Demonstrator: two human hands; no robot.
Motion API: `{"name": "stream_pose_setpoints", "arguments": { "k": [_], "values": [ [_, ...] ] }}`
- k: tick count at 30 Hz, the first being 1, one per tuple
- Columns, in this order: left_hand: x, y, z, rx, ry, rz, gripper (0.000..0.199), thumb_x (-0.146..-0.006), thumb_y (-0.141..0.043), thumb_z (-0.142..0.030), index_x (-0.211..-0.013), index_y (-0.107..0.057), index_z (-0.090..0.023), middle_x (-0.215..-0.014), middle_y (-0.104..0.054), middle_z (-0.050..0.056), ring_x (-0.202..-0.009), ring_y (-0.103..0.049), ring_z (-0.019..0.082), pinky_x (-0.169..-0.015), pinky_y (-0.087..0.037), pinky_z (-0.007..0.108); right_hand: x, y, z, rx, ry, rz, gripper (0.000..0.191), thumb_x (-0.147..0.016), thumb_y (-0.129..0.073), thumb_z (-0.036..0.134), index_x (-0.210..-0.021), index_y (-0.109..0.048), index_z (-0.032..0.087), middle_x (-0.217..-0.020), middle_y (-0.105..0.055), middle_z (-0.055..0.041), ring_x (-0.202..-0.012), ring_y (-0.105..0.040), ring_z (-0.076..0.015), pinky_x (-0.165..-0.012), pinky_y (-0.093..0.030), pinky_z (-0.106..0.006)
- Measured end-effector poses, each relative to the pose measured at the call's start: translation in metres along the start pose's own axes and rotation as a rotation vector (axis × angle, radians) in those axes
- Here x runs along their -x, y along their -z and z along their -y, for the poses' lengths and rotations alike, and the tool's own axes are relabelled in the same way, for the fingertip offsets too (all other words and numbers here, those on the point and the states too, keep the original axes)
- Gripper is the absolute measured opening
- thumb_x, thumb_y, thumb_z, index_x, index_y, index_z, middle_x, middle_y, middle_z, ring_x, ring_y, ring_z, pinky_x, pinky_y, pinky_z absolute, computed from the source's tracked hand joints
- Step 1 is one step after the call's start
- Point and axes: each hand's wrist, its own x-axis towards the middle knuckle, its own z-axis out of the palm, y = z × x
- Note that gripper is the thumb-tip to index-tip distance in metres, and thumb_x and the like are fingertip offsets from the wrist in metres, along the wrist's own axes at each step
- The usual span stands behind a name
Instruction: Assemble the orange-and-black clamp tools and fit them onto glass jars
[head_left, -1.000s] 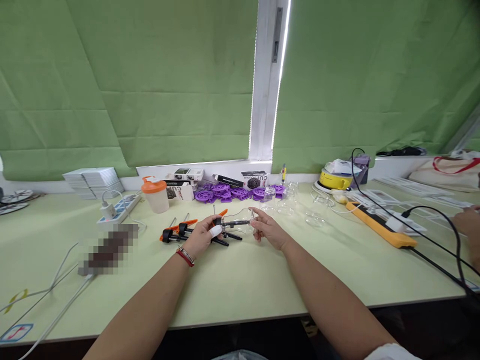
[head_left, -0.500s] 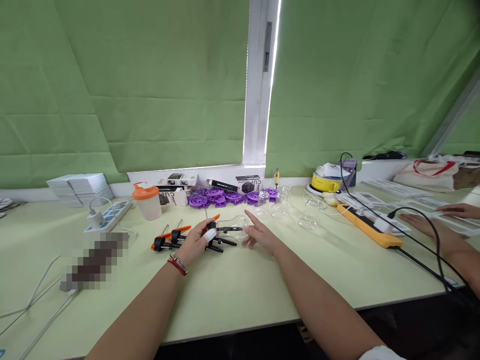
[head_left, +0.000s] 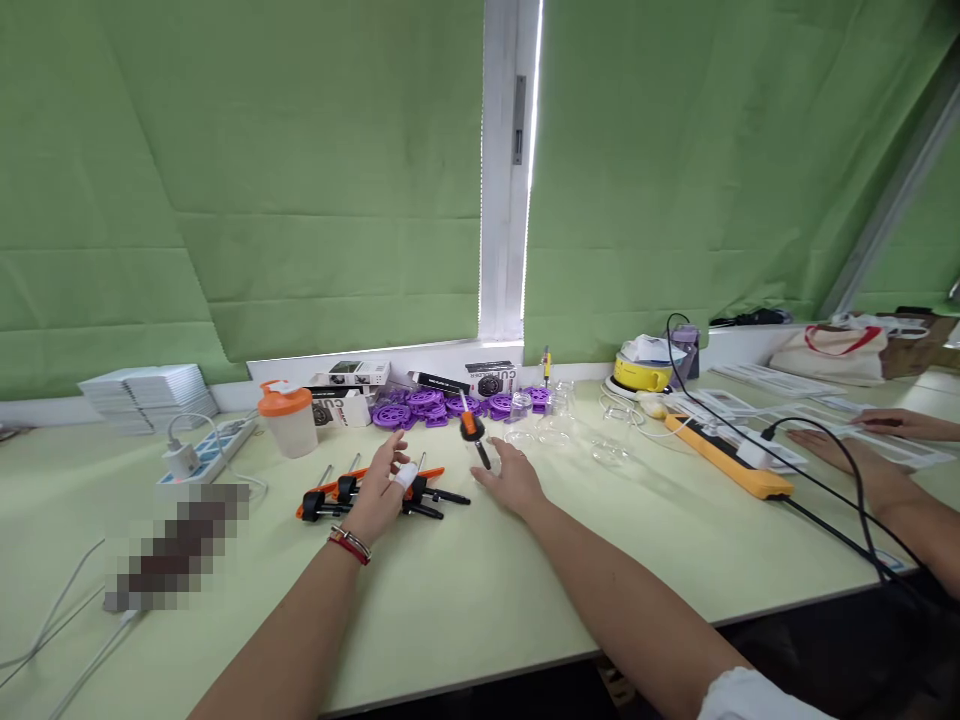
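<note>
My left hand (head_left: pixel 384 490) hovers with fingers apart above several black pieces with orange levers and thin metal rods (head_left: pixel 321 504) lying on the table. A white wrap covers part of its thumb. In front of my right hand (head_left: pixel 514 478) is a tilted piece with an orange lever, a black round collar and a black stem (head_left: pixel 472 428). The stem's lower end lies between my right thumb and forefinger, which appear to hold it. Clear plastic around the stem is hard to make out.
Purple wheel-shaped parts (head_left: pixel 424 405) and printed boxes (head_left: pixel 349 408) line the wall. Clear cups (head_left: pixel 611 452) stand right of them. Left are an orange-lidded shaker (head_left: pixel 289 420) and a power strip (head_left: pixel 214 450). Right are a yellow power strip (head_left: pixel 724 458) and another person's hands (head_left: pixel 847 450).
My left hand has let go of the black-and-orange piece and moved left, fingers apart. That piece has turned from lying sideways to tilted upright beside my right hand.
</note>
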Motion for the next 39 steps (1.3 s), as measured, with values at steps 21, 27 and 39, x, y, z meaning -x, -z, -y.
{"name": "stream_pose_setpoints", "arguments": {
  "k": [21, 27, 39],
  "values": [
    [-0.001, 0.013, 0.009, -0.460, -0.125, 0.393, 0.044, -0.078, -0.052, -0.025, -0.121, -0.057, -0.021, -0.123, -0.060, 0.009, -0.112, -0.052, 0.029, -0.098, -0.036, 0.044, -0.088, -0.070, 0.016, 0.185, -0.077, 0.138, 0.085, -0.080, -0.048, 0.063, -0.143, -0.030, 0.009, -0.141, -0.039, -0.0208, -0.128, -0.036, -0.0356, -0.103, -0.030, -0.043],
    [0.000, 0.013, 0.013, -0.467, -0.133, 0.397, 0.043, -0.079, -0.051, -0.028, -0.120, -0.058, -0.021, -0.118, -0.060, 0.010, -0.111, -0.052, 0.029, -0.099, -0.035, 0.045, -0.074, -0.065, 0.015, 0.125, 0.022, 0.064, 0.077, -0.083, -0.051, 0.053, -0.141, -0.030, 0.009, -0.142, -0.036, -0.0201, -0.131, -0.033, -0.0323, -0.106, -0.028, -0.043],
    [0.000, 0.007, 0.009, -0.591, -0.087, 0.387, 0.051, -0.074, -0.055, -0.037, -0.123, -0.057, -0.026, -0.109, -0.061, 0.008, -0.109, -0.049, 0.030, -0.099, -0.028, 0.047, -0.064, -0.002, -0.054, 0.208, -0.232, -0.459, 0.076, -0.080, -0.055, 0.038, -0.140, -0.020, 0.006, -0.139, -0.035, -0.0235, -0.130, -0.030, -0.0330, -0.105, -0.027, -0.042]
  ]
}}
